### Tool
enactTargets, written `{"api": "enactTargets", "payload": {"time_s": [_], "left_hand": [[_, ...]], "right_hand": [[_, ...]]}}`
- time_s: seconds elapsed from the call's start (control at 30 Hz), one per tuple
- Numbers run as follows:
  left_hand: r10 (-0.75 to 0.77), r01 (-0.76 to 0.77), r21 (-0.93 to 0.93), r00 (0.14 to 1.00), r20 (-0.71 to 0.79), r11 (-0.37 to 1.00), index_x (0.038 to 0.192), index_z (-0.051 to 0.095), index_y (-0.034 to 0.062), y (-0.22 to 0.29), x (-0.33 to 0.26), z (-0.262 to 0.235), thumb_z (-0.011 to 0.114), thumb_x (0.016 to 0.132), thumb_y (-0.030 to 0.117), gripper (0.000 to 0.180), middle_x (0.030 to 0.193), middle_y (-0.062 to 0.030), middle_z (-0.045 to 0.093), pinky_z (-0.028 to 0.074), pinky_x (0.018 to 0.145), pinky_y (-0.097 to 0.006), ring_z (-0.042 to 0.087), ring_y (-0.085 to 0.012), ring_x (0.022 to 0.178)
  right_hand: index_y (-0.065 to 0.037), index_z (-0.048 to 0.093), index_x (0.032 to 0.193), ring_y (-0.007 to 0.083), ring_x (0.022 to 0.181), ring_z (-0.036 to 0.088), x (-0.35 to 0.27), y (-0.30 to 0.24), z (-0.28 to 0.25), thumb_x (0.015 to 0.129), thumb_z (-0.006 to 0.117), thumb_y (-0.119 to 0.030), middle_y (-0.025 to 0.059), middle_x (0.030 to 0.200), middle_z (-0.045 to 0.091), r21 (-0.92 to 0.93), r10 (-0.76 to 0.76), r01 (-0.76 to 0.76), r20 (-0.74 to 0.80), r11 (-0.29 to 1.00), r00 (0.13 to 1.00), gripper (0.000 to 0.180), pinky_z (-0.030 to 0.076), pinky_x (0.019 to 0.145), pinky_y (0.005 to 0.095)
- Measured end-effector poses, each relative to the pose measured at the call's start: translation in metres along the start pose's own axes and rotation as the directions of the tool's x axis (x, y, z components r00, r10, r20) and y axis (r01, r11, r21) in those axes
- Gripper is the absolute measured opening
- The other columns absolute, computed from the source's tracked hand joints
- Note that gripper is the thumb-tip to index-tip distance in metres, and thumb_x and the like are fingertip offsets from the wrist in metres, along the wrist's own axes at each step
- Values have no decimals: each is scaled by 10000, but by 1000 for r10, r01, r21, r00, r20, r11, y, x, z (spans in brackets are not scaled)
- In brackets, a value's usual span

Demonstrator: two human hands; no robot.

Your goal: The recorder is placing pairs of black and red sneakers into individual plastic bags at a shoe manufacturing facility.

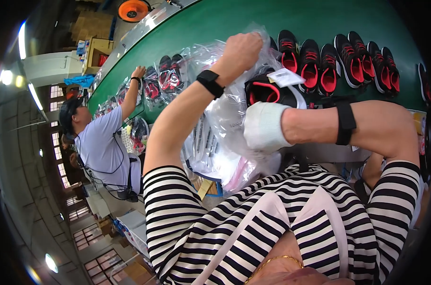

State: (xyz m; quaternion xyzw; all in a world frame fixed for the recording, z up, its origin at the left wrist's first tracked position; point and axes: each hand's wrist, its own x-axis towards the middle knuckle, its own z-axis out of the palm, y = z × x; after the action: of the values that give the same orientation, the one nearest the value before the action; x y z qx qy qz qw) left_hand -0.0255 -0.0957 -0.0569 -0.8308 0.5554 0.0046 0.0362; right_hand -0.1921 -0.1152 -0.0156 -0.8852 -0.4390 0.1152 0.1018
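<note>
My bare left hand is closed on the upper edge of a clear plastic bag, which hangs down in front of me. In a white glove, my right hand lies against the same bag; its fingers are turned away and do not show. A black shoe with red lining sits just beyond the glove, partly covered by the bag film. On top of it rests a white paper tag.
Pairs of black and red shoes stand along the green table to the right. Bagged shoes lie to the left, where a co-worker reaches over the table. Below my hands are more clear bags.
</note>
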Motion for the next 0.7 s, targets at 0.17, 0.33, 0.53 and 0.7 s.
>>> {"api": "enactTargets", "payload": {"time_s": [0.17, 0.33, 0.53, 0.7], "left_hand": [[204, -247, -283, 963, -173, 927, 842, 521, 8, 56, -1, -17, 549, 729, 55, 125, 663, -201, 600, 491, 545, -438, 617, -356, 637], [496, -516, -255, 856, -142, 817, 806, 445, 26, 75, -65, -59, 549, 744, 75, 131, 552, -116, 528, 430, 440, -408, 578, -314, 522], [394, -350, -272, 911, 124, 896, 821, 465, 40, 103, -107, -70, 560, 727, 50, 134, 548, -98, 522, 443, 444, -386, 566, -313, 493], [152, -236, -672, 971, -182, 702, 910, 517, 33, 146, -122, -30, 565, 643, -33, 280, 554, -142, 505, 453, 482, -419, 549, -363, 509]], "right_hand": [[-69, 688, 656, 321, 623, 618, -4, 10, 10, 654, 604, -277, 126, 641, 634, 84, -122, 122, -8, 989, 992, 225, 492, 599, 413], [-83, 645, 756, 289, 650, 603, -54, 56, 88, 732, 592, -378, 98, 655, 614, 83, -61, 105, -416, 991, 907, 301, 487, 659, 383], [-74, 615, 928, 239, 841, 599, -59, 58, 81, 792, 590, -327, 75, 937, 631, 430, 337, -181, -318, 884, 886, 288, 475, 794, 362], [-106, 638, 791, 234, 705, 602, -33, 86, 127, 760, 576, -248, 61, 753, 625, 208, 416, -364, -556, 908, 720, 159, 476, 626, 355]]}}
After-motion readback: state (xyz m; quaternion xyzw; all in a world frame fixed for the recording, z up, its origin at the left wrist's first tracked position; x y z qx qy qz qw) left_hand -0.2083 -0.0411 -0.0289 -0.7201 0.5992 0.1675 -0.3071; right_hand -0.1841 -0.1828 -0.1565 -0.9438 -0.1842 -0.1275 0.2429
